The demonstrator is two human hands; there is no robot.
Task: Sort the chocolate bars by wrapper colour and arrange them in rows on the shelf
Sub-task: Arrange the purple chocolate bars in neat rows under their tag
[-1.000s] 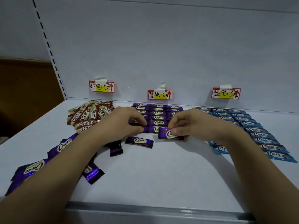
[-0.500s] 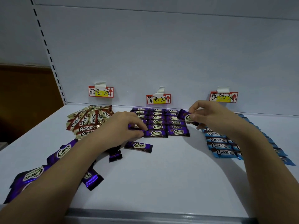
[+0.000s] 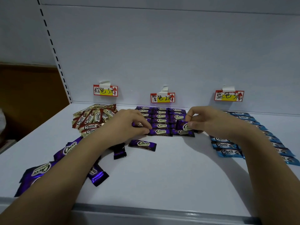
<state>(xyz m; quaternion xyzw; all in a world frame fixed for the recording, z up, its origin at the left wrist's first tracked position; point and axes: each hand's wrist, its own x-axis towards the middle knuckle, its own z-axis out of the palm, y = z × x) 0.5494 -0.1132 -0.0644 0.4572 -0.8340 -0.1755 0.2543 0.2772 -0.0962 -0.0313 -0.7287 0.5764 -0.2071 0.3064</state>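
Observation:
Purple chocolate bars lie in rows [image 3: 161, 120] at the back middle of the white shelf [image 3: 170, 172]. My right hand [image 3: 209, 121] pinches one purple bar [image 3: 182, 125] by its end, just above the front right of those rows. My left hand [image 3: 128, 125] rests on the rows' front left, its fingertips pinching the end of a purple bar [image 3: 159, 132] in the front row. Loose purple bars [image 3: 142, 145] lie scattered at the front left, partly under my left forearm. Brown bars [image 3: 93, 119] sit in a heap at the back left. Blue bars [image 3: 227, 147] lie in rows on the right.
Three taped price labels hang on the back wall: one over the brown heap [image 3: 105, 90], one over the purple rows [image 3: 162, 97], one over the blue rows [image 3: 229, 95]. A slotted upright [image 3: 53, 51] bounds the shelf at the left. The shelf's grey front lip [image 3: 162, 213] runs along the bottom.
My right hand lifted the purple bar up toward the back right, then brought it back down and left over the front of the purple rows. The left hand stayed put.

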